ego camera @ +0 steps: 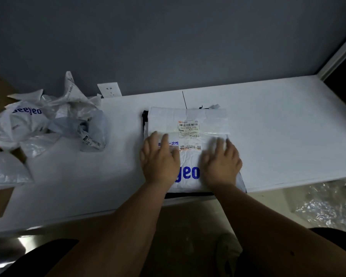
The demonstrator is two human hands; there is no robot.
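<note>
Head: parcel (206, 120) under both grips (160, 158) (221, 162)

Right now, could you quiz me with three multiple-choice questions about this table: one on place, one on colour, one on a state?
1. The crumpled bag pile lies where from the flat mailer bag? A left B right C on top
2. Its big lettering is: A red B blue C green
3. The left hand and right hand are: A fists B flat on the bag C lifting it
Answers: 1 A, it sits toward the left; 2 B, blue letters show between the hands; 3 B, straight fingers rest on it.
</note>
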